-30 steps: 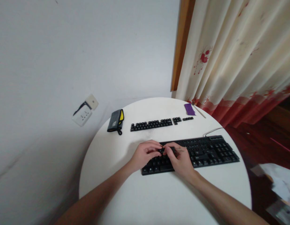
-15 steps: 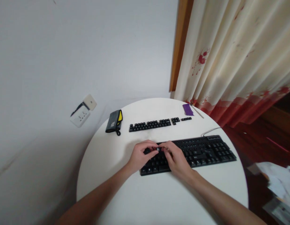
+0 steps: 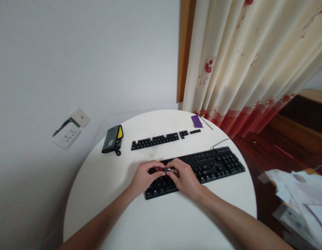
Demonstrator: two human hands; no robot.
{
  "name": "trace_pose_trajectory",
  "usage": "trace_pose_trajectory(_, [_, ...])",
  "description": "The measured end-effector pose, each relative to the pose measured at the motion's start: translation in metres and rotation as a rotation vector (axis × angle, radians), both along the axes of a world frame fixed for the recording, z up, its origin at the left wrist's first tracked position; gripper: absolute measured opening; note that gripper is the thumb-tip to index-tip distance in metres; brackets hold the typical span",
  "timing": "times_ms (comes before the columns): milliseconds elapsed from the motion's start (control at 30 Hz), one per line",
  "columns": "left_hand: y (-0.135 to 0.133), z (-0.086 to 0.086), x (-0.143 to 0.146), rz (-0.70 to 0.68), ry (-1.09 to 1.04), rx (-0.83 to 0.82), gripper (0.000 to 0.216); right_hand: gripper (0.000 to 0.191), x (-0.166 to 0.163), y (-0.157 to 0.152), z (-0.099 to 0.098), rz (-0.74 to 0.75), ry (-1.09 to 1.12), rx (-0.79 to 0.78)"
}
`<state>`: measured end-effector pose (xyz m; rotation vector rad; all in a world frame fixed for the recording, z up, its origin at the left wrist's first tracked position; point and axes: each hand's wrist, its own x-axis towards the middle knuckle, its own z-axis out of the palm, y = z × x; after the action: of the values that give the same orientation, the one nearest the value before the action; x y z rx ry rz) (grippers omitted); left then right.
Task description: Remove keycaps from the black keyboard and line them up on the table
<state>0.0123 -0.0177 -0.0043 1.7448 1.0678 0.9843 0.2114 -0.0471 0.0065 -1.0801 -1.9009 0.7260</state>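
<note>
My left hand (image 3: pixel 143 176) pinches a small black keycap (image 3: pixel 165 169) between thumb and forefinger, just above the left part of a black keyboard (image 3: pixel 173 188). From the other side, my right hand (image 3: pixel 186 179) grips a thin silvery metal tool (image 3: pixel 172 170) whose tip meets the keycap. The tool's exact kind is too small to make out. Both hands hide part of the keyboard, which lies on a round white table (image 3: pixel 106 194). Behind it, loose black keycaps (image 3: pixel 155 140) are lined up in rows, with smaller groups to their right.
A grey pouch with yellow lining (image 3: pixel 112 140) lies at the back left. A purple cloth (image 3: pixel 197 121) and a thin pale stick (image 3: pixel 207 123) rest near the back right edge. The keyboard cable (image 3: pixel 220 142) runs off the right side. Wall and curtain (image 3: pixel 218 93) border the table.
The view has swung a little to the right. The fingertips of both hands stay together over the keyboard, and the metal tool in my right hand now shows more clearly.
</note>
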Motion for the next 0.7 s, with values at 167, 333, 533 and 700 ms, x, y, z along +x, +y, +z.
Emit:
trace_pose_trajectory(167, [0.001,0.009,-0.002,0.028,0.1,0.126,0.021,0.009,0.006,0.008,-0.002,-0.104,-0.029,-0.001])
trace_pose_trajectory(333, [0.003,0.013,-0.003,0.075,0.14,0.147,0.027,0.006,0.015,0.017,-0.004,-0.201,-0.045,-0.028])
trace_pose_trajectory(533, [0.005,0.006,-0.008,0.103,0.129,0.146,0.029,0.004,0.02,0.021,-0.009,-0.247,-0.07,-0.04])
trace_pose_trajectory(700, [0.006,0.007,-0.009,0.113,0.107,0.147,0.029,0.01,0.041,0.038,-0.008,-0.326,-0.088,-0.049])
